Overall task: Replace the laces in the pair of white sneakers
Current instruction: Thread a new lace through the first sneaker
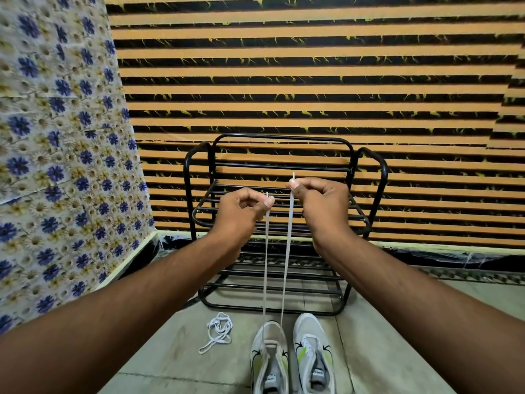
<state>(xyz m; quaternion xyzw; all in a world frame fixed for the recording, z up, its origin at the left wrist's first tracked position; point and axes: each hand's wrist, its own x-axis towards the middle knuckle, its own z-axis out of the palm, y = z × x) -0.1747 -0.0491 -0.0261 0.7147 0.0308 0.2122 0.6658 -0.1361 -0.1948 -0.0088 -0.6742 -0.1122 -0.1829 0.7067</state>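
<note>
Your left hand (pixel 241 211) and right hand (pixel 321 203) each pinch one end of a white lace (pixel 287 251), pulled up taut from the left sneaker (pixel 270 362). The right sneaker (pixel 314 354) stands beside it, a loose lace (pixel 217 332) nearby.

A home corner: black metal shoe rack (pixel 284 223) on a tiled floor (pixel 159 351), striped wall (pixel 284 81), flowered covering (pixel 56 137) to the left

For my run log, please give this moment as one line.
left hand: pinches lace end | right hand: pinches other end | lace: through left sneaker | right sneaker: laced | loose lace: on floor
</note>
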